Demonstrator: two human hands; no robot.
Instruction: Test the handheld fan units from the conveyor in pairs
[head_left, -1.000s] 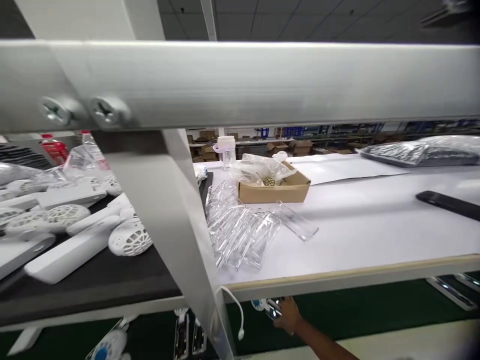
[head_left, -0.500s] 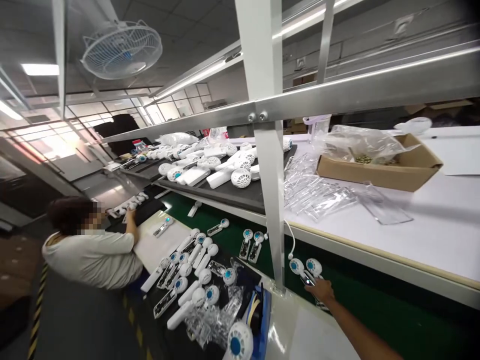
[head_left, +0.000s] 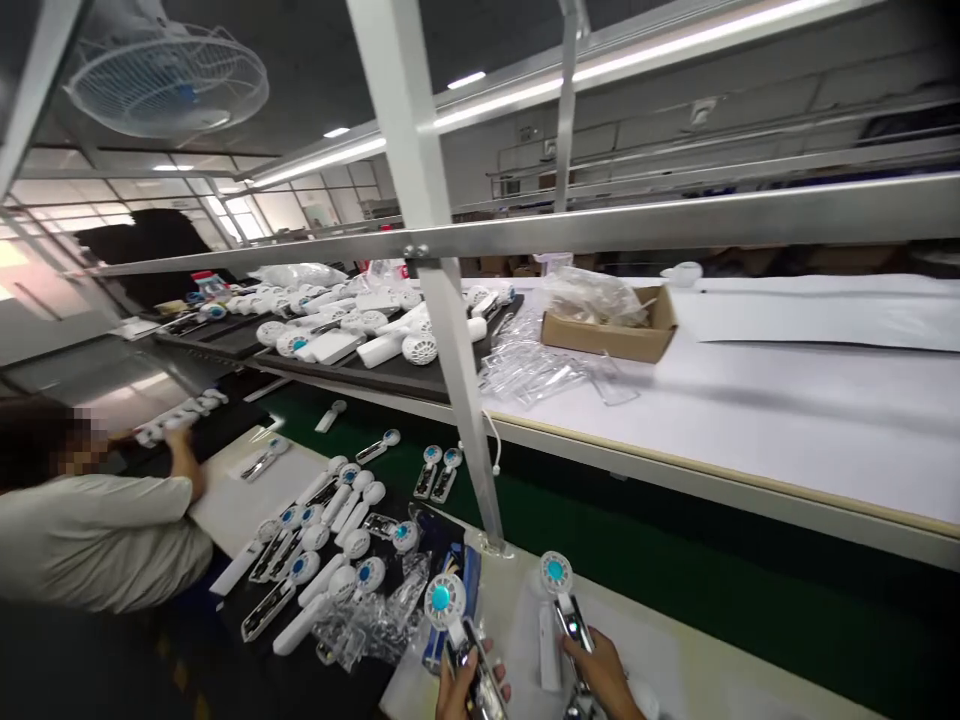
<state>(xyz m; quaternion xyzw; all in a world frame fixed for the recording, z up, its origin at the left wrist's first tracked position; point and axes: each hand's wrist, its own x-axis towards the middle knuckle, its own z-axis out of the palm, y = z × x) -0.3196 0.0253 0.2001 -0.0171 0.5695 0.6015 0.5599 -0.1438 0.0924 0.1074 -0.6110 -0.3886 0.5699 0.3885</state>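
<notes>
At the bottom edge, my left hand (head_left: 456, 690) is closed around a handheld fan (head_left: 445, 600) with a white head, blue centre and opened handle with its inside showing. To its right, my right hand (head_left: 604, 672) grips another handheld fan (head_left: 556, 572) by its opened handle, where a small light glows. A white handle piece (head_left: 549, 650) stands beside that fan; whether it is touched I cannot tell. Below my right hand, part of another device (head_left: 581, 705) is cut off by the frame.
Several handheld fans (head_left: 360, 500) and clear plastic bags (head_left: 375, 625) lie on the left. A metal post (head_left: 457, 380) rises ahead. The upper shelf holds more fans (head_left: 330, 345), clear plastic covers (head_left: 532, 365) and a cardboard box (head_left: 607, 335). A co-worker (head_left: 112, 530) sits at left.
My right hand has drawn back from the green belt to the near worktop with a fan. My left hand has come into view holding a fan. The view has turned right.
</notes>
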